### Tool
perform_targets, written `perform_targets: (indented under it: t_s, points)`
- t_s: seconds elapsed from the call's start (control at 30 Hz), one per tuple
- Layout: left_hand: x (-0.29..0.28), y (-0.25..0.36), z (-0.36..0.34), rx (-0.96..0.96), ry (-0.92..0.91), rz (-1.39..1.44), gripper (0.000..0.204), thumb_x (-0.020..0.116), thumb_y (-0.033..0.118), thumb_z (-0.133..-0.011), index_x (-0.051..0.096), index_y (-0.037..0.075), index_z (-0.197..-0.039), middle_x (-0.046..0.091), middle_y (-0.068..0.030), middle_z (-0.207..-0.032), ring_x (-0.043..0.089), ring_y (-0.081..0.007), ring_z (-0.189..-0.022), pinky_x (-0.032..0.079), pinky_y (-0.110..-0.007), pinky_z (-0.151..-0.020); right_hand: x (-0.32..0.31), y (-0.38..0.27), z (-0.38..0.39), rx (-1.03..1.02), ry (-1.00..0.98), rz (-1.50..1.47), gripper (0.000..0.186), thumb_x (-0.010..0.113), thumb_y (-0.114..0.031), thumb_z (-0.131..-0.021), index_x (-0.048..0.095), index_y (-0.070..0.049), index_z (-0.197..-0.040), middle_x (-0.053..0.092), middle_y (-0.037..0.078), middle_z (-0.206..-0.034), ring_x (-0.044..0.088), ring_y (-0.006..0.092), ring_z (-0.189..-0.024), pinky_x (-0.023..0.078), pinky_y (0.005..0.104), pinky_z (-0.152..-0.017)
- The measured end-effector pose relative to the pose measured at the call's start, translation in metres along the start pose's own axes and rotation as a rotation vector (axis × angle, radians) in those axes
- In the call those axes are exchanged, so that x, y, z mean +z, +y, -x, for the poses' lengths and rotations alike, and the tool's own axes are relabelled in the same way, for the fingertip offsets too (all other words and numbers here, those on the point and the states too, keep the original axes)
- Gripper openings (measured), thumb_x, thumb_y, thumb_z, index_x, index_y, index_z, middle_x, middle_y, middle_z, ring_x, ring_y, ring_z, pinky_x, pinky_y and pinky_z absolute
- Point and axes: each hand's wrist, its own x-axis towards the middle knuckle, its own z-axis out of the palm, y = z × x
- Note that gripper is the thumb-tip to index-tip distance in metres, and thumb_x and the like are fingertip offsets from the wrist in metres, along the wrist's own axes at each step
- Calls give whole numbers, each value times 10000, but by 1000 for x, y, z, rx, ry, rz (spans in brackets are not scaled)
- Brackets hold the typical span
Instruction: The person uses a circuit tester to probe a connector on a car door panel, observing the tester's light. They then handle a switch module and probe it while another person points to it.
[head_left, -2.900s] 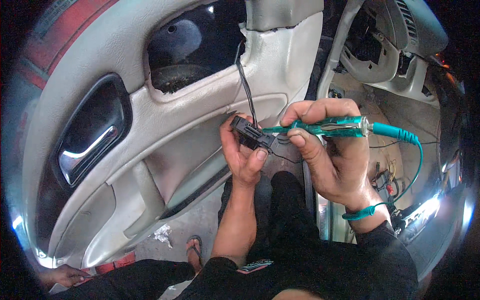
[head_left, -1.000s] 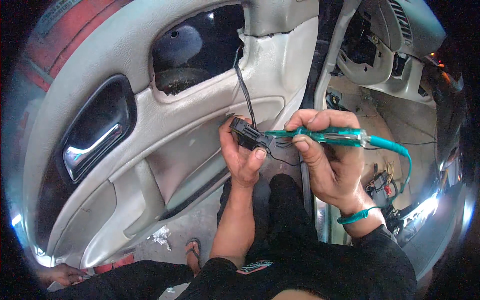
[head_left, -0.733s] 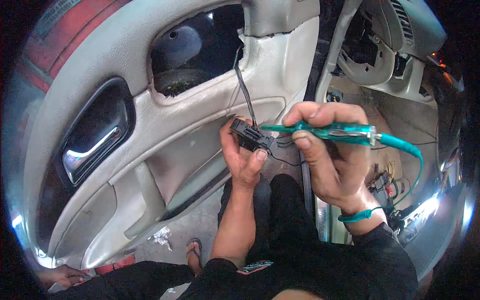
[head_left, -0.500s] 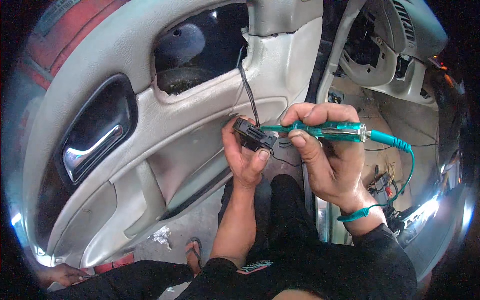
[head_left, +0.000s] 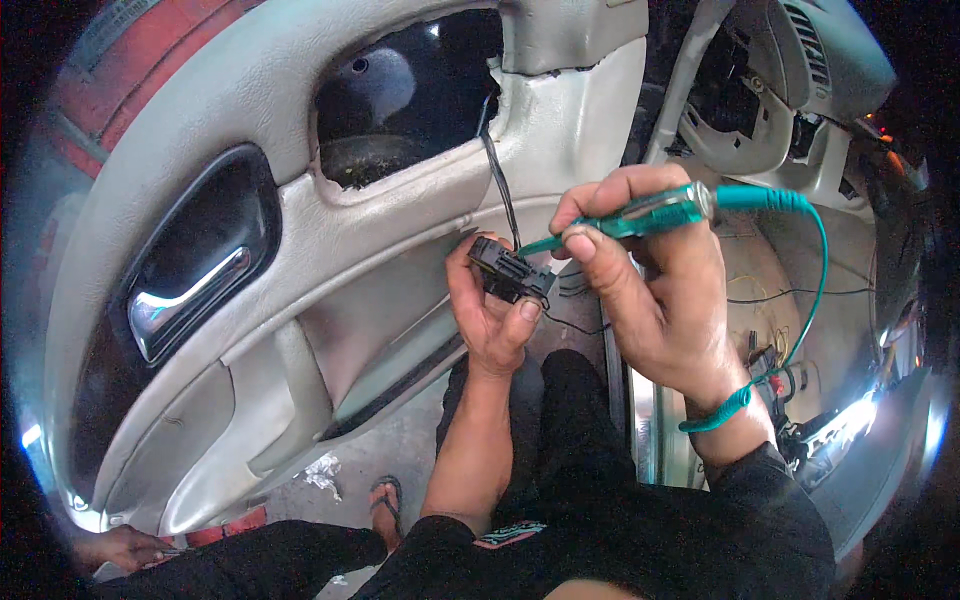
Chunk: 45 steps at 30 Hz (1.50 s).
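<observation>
My left hand (head_left: 492,325) is closed around a black electrical connector (head_left: 507,270), its slotted face turned up. Dark wires (head_left: 502,185) run from the connector up to the cut-out in the beige door panel (head_left: 560,130). Between thumb and fingers, my right hand (head_left: 655,290) grips a translucent green circuit tester (head_left: 645,217), tilted with its handle end raised. The tester's thin tip meets the connector's top near the wires; whether it sits inside a slot I cannot tell. A green coiled cord (head_left: 822,270) leaves the tester and loops around by my right wrist.
The open car door has a chrome handle (head_left: 190,305) at left. At right are the stripped dashboard (head_left: 750,130) and loose wiring (head_left: 775,375) on the car floor. Another person's hand (head_left: 125,547) and sandalled foot (head_left: 386,510) show at lower left.
My right hand has tilted the tester more steeply, its cord end rising, while the tip stays at the connector. My left hand holds the connector almost still.
</observation>
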Motion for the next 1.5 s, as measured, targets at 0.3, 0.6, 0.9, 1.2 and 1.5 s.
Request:
perform_targets:
  t_s: [0.3,0.6,0.9,1.2,1.5]
  points:
    - [-1,-2,-1,-9,-19,-13,845,778,335,-698,341,15,-1345,453,-94,-1164,486,-185,-1040,421,-344,-939,-2,-9,-9,-37,-12,124,148,653,-112,-917,583,0,-985,627,92,-965,619,181,-849,489,312,-768]
    - [-1,-1,-2,6,-14,-24,850,770,342,-686,344,13,-1344,452,-95,-1157,475,-186,-1044,419,-350,-935,0,-5,-3,-26,1,19,185,623,-76,-936,512,-11,-1069,614,101,-1008,595,154,-913,480,278,-813]
    - [-1,2,-2,-9,-5,-46,839,753,327,-675,348,14,-1340,449,-94,-1151,472,-189,-1032,419,-350,-923,-2,6,6,-30,-14,-9,258,589,-10,-943,426,-36,-1142,603,120,-1068,574,134,-963,480,274,-864]
    - [2,4,-1,-10,11,-42,836,755,325,-681,346,13,-1339,454,-98,-1151,477,-191,-1032,427,-357,-925,-1,6,4,-34,-21,8,260,596,-21,-943,424,-36,-1137,605,122,-1068,583,133,-944,486,272,-858]
    - [3,-1,-1,-1,1,6,832,762,322,-693,341,10,-1340,448,-102,-1148,479,-192,-1037,432,-359,-929,-2,1,-4,-92,-8,112,193,616,-82,-941,498,-10,-1077,625,107,-1009,617,142,-857,509,282,-759]
